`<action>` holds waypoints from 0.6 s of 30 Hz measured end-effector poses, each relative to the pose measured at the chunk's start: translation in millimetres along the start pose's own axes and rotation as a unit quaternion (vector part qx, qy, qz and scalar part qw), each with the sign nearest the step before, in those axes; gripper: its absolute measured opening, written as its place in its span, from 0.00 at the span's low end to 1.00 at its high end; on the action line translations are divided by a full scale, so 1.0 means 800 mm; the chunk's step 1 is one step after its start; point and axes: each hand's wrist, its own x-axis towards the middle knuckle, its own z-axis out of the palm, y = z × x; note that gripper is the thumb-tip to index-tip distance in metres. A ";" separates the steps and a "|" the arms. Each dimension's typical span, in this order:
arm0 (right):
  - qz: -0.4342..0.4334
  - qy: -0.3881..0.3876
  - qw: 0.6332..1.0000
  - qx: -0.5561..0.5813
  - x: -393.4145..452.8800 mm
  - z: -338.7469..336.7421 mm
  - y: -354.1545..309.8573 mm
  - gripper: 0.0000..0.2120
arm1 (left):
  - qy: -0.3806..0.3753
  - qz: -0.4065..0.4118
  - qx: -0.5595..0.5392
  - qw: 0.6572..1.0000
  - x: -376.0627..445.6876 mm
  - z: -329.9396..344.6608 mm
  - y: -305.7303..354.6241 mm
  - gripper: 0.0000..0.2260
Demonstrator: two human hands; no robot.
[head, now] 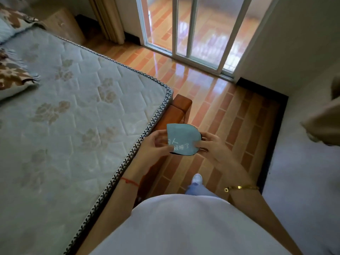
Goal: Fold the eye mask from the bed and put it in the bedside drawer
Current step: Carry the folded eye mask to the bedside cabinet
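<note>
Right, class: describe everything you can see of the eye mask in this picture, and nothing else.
The eye mask is light teal with a dark edge and pale handwritten-style characters on its face. It looks like soft fabric and appears folded in half, one side straight, the other rounded. It is held up in the air beyond the mattress corner, over the tiled floor, pinched by the left hand and the right hand at its lower edges.

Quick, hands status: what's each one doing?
Left hand: closed on the folded teal fabric eye mask, left edge.
Right hand: closed on the same mask, right edge.
</note>
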 end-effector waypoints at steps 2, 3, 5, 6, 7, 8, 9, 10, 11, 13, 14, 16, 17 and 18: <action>-0.011 0.024 1.000 0.012 0.006 -0.051 -0.021 0.20 | -0.027 0.010 -0.001 1.000 0.028 0.047 0.015 0.23; -0.018 0.035 0.999 0.012 0.009 -0.074 -0.031 0.20 | -0.036 0.015 0.001 0.999 0.040 0.070 0.023 0.23; -0.032 0.053 0.998 0.004 0.015 -0.117 -0.050 0.19 | -0.049 0.024 0.000 0.999 0.065 0.111 0.037 0.23; -0.039 0.061 0.997 0.001 0.018 -0.135 -0.058 0.19 | -0.054 0.027 0.001 0.998 0.076 0.130 0.043 0.24; -0.045 0.067 0.997 0.000 0.021 -0.152 -0.066 0.19 | -0.060 0.029 0.004 0.998 0.086 0.147 0.050 0.24; -0.050 0.073 0.996 0.000 0.023 -0.168 -0.073 0.18 | -0.068 0.030 0.008 0.997 0.096 0.163 0.057 0.24; -0.056 0.078 0.995 0.003 0.026 -0.182 -0.079 0.17 | -0.076 0.031 0.010 0.997 0.105 0.177 0.063 0.24; -0.063 0.086 0.994 0.009 0.029 -0.195 -0.086 0.16 | -0.084 0.031 0.012 0.996 0.115 0.190 0.070 0.24; -0.069 0.094 0.993 0.017 0.032 -0.206 -0.092 0.15 | -0.093 0.030 0.013 0.995 0.124 0.201 0.077 0.24; -0.077 0.109 0.990 0.043 0.040 -0.226 -0.103 0.16 | -0.108 0.027 0.010 0.994 0.144 0.221 0.090 0.25; -0.079 0.114 0.989 0.056 0.045 -0.236 -0.108 0.16 | -0.113 0.025 0.010 0.993 0.154 0.230 0.096 0.25; -0.083 0.126 0.986 0.071 0.057 -0.254 -0.117 0.17 | -0.122 0.022 0.014 0.992 0.176 0.247 0.107 0.24; -0.083 0.134 0.985 0.074 0.064 -0.263 -0.122 0.17 | -0.127 0.020 0.014 0.992 0.188 0.255 0.113 0.24; -0.081 0.142 0.984 0.074 0.072 -0.272 -0.128 0.17 | -0.131 0.019 0.015 0.991 0.201 0.263 0.118 0.24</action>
